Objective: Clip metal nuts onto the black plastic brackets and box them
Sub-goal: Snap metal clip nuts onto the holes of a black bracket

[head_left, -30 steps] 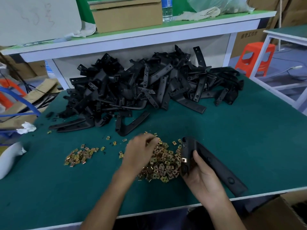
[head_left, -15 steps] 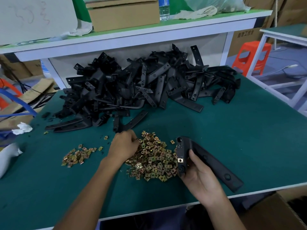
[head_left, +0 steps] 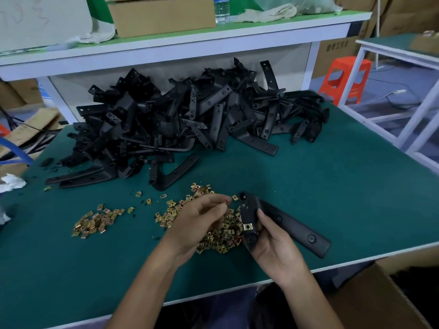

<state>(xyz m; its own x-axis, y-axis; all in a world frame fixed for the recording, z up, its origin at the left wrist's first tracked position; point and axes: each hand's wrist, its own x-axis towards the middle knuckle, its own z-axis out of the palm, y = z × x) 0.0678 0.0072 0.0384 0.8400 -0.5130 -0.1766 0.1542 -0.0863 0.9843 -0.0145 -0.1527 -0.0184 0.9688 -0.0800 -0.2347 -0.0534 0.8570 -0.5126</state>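
Note:
My right hand (head_left: pixel 270 248) grips a black plastic bracket (head_left: pixel 289 224) near its bent end, above the table's front edge. One gold metal nut (head_left: pixel 248 226) is clipped on that end. My left hand (head_left: pixel 202 222) is raised over the big heap of gold nuts (head_left: pixel 221 236), fingers curled, pinching a single small nut (head_left: pixel 226 203) at the fingertips, just left of the bracket. A smaller heap of nuts (head_left: pixel 95 222) lies further left. A large pile of black brackets (head_left: pixel 190 115) fills the back of the green table.
An open cardboard box (head_left: pixel 384 298) stands below the table's front right corner. A white shelf (head_left: pixel 166 46) behind the pile carries a cardboard box and a water bottle. An orange stool (head_left: pixel 344 77) stands at the right, with a second table beyond it.
My left hand rose from the nut heap and swung right toward the bracket, now with a nut pinched in its fingertips. My right hand kept hold of the bracket.

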